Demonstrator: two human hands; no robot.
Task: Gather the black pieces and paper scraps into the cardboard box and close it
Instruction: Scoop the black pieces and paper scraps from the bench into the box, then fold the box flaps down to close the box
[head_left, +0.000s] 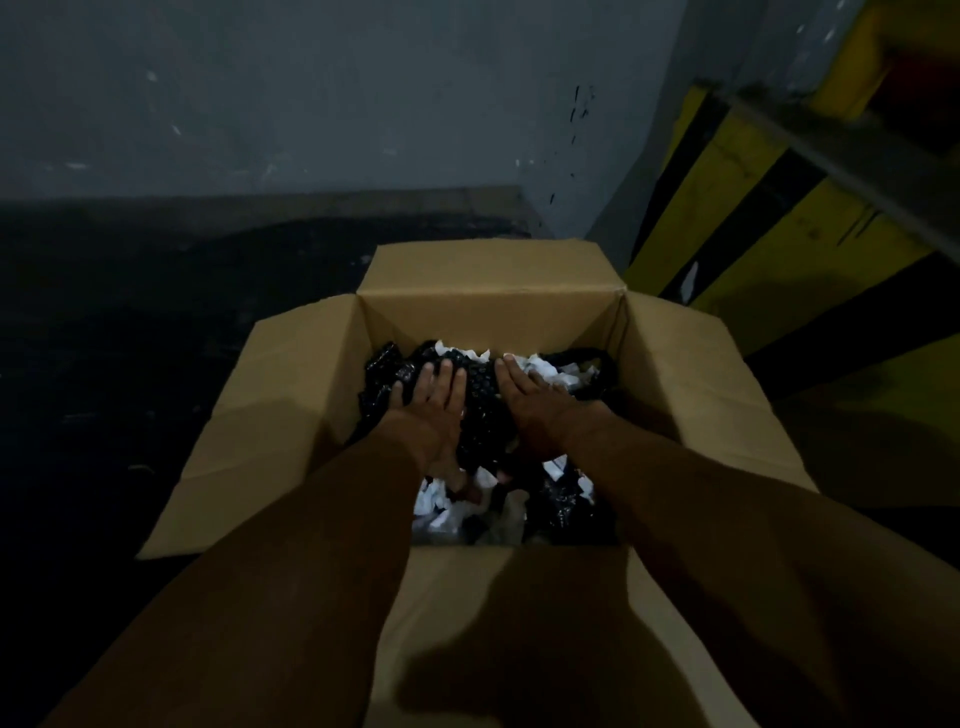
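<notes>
A brown cardboard box (488, 306) stands on the dark floor with all its flaps folded outward. Inside lies a heap of shiny black pieces (483, 415) mixed with white paper scraps (441, 499). Both my arms reach down into the box. My left hand (431, 410) lies flat on the left side of the black heap, fingers spread. My right hand (530, 405) presses flat on the right side of the heap, fingertips near more white scraps (550, 371). Neither hand closes around anything.
A grey wall (311, 104) rises behind the box. To the right runs a yellow and black striped barrier (753, 218) with a white scrap (690, 280) at its foot. The floor (130, 338) to the left is dark.
</notes>
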